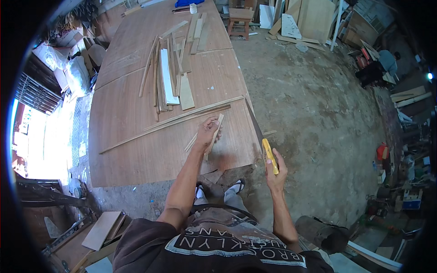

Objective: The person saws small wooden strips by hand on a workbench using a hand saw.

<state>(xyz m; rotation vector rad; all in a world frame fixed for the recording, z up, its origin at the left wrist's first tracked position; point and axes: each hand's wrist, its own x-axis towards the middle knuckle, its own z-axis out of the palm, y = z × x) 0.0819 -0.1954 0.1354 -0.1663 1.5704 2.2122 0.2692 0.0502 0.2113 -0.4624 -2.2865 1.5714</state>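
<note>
Firstly, at the far left, bright light is let in through an opening (48, 141); pale plastic bags (78, 76) are heaped just beside the table (127, 170), whose brown, wood-grained top is crossed by seams. Farther up it, wooden strips (157, 86) are laid in a loose bundle, a white strip (168, 79) among them; nearer, a long thin batten (173, 123) is set slantwise over the surface. By the left hand (210, 131) a short piece of wood (220, 122) is grasped, fingers bent round it, over the near part of the table; below, the dark shirt (141, 236) is printed with white capital lettering (207, 245), framed in outlined blocks and seen upside down. Farther right, a handsaw (268, 152) is held by its yellow handle in the right hand (276, 179), fingers wrapped about the grip; its dark blade is pointed along the table's right edge, though whether anything is touched by it cannot be told. Beyond, a stained concrete floor (318, 113) is spread; a wooden stool (240, 20) is placed near leaning boards (314, 20); at the far right, another person (388, 63) is partly seen amid clutter.
</note>
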